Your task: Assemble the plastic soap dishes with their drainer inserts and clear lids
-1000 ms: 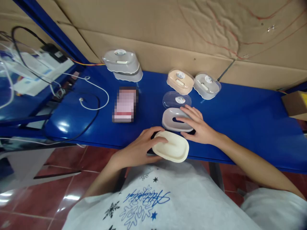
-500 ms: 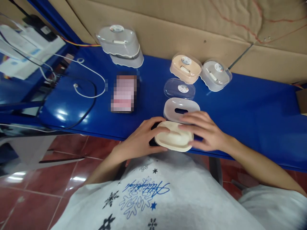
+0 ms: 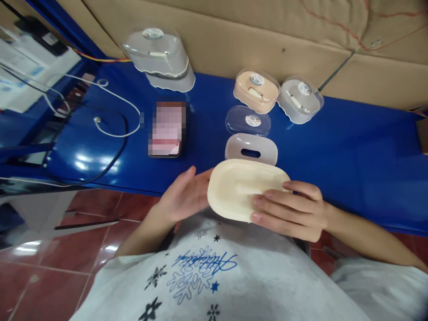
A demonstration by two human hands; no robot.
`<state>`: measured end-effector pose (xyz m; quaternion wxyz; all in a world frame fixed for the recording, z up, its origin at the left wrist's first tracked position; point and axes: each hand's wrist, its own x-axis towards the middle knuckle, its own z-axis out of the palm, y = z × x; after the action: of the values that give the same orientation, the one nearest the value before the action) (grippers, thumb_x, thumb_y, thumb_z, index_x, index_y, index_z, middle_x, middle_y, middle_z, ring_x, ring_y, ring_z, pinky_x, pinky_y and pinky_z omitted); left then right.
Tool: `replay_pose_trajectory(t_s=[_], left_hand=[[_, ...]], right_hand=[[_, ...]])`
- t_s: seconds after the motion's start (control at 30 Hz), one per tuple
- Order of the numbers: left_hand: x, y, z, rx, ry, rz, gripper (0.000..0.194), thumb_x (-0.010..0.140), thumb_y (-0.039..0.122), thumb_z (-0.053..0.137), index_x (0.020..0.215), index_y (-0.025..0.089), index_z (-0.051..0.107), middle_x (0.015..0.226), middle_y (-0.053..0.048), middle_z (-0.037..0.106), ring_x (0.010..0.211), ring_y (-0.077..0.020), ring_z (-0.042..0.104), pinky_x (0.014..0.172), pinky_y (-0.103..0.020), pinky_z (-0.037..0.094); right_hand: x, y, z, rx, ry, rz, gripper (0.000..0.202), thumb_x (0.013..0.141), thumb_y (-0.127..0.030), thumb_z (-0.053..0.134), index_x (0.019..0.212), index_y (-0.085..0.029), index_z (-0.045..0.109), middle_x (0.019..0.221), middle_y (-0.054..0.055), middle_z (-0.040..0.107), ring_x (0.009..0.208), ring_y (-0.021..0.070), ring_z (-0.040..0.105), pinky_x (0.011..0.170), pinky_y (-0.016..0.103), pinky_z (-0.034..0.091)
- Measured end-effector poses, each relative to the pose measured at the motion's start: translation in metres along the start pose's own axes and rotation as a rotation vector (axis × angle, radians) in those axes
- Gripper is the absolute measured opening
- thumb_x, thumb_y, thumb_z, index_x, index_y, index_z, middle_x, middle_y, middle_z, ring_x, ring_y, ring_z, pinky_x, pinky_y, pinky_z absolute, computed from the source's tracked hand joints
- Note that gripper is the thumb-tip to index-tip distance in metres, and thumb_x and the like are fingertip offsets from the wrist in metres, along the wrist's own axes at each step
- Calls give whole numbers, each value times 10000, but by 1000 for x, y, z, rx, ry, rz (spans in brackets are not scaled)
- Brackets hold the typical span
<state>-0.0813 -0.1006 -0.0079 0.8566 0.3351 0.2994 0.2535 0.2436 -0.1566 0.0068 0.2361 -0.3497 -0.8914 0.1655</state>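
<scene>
My right hand (image 3: 294,211) grips a cream oval plastic tray (image 3: 230,189) at its right end, fingers spread over the upper face and the thumb out of sight. The tray is lifted and tilted over the table's front edge. My left hand (image 3: 187,194) is open at the tray's left end, thumb up; its fingertips run behind the tray, so contact is hard to tell. Just beyond lies a pale oval plastic shell (image 3: 230,147) with a slot in its bottom, its near edge hidden by the tray. A clear oval lid (image 3: 239,120) with a round sticker lies behind that.
Along the back of the blue table (image 3: 351,156) stand a peach lidded box (image 3: 245,91), a grey lidded box (image 3: 296,107) and stacked grey boxes (image 3: 163,58). A phone (image 3: 167,129) lies left of centre, near a white cable (image 3: 123,133) and a black cable.
The cream tray has risen towards me, now in my right hand's grip. My left hand has let go of its left end and opened. The view has shifted slightly.
</scene>
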Motion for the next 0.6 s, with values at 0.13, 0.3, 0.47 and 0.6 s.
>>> replay_pose_trajectory(t_s=[0.13,0.3,0.47,0.6], left_hand=[[4,-5,11,-145,-146,-168,1096,786,1078,463,1426,216,684,1360,-191,775,1491,-470,618,1075,-595,617],[5,0,4,-206,-9,-134,837,918,931,531,1355,243,721,1220,-136,835,1316,-410,753,997,-527,675],[0,8,-5,-278,160,0,489,942,669,769,1207,258,781,988,-11,853,1037,-278,843,839,-334,695],[0,11,6,-280,150,-14,386,950,611,792,1147,279,788,963,28,849,960,-225,848,815,-297,691]], right_hand=[[23,6,5,-50,-39,-318,802,1048,-296,771,1701,-579,403,1506,-158,752,1290,164,790,1111,368,641],[37,30,-2,-164,-25,-112,869,930,-796,763,1696,-508,470,1705,-26,611,1543,368,614,1336,612,398],[41,61,-11,-193,21,-2,486,1085,-507,707,1558,-399,667,1489,14,789,1362,316,744,1192,554,507],[42,50,-11,-239,274,144,389,1090,-475,687,1461,-377,748,1295,17,867,1190,321,815,1079,540,577]])
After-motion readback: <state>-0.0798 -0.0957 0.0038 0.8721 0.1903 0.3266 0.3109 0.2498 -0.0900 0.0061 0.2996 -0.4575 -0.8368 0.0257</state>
